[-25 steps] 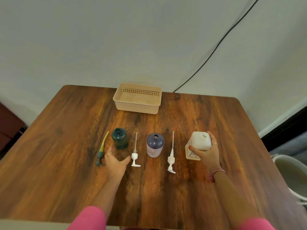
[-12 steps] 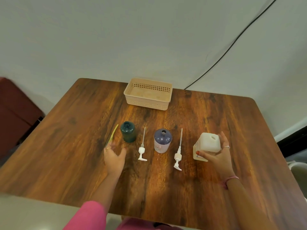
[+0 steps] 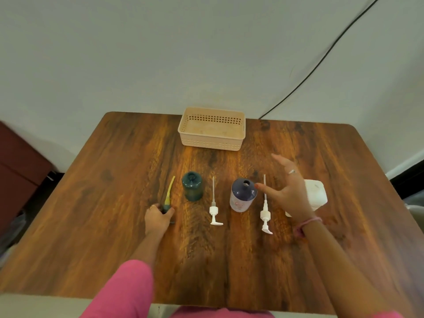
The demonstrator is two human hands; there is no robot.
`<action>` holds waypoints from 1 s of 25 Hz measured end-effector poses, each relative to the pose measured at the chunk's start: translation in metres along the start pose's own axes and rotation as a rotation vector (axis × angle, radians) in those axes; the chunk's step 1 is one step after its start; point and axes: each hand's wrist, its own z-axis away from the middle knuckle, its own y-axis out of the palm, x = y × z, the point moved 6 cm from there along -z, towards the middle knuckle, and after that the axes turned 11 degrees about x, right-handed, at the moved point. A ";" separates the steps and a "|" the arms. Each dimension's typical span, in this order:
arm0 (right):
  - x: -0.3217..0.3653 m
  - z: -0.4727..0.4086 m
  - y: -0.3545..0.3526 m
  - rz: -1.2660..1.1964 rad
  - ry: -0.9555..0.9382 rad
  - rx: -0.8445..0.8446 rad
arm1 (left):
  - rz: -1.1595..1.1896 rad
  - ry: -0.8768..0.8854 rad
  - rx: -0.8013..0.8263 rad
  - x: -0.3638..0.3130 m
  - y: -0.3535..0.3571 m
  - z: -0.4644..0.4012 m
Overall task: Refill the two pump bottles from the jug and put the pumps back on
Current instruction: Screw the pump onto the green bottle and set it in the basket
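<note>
A wooden desk against a pale wall holds one basket at twelve o'clock, two bottles, three pumps, one jug. Left hand clasps the green pump; right hand spread open.

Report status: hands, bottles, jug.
Left hand shut on dark pump. Right hand open, off the jug, beside purple bottle. Both bottles uncapped; teal bottle clear. Nothing blocking.
</note>
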 end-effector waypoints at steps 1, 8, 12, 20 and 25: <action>0.006 -0.004 0.016 0.003 -0.001 0.034 | 0.003 0.012 0.003 0.000 0.000 -0.004; 0.063 -0.026 0.107 0.102 -0.188 0.306 | 0.360 0.119 0.027 -0.037 -0.023 0.022; 0.100 -0.037 0.147 0.317 -0.425 0.459 | 0.523 0.289 0.209 -0.082 -0.037 0.061; 0.118 -0.036 0.138 0.351 -0.619 0.308 | 0.493 0.529 0.456 -0.115 -0.052 0.097; 0.088 -0.043 0.114 -0.267 -0.196 0.243 | 0.215 0.364 0.277 -0.081 -0.037 0.022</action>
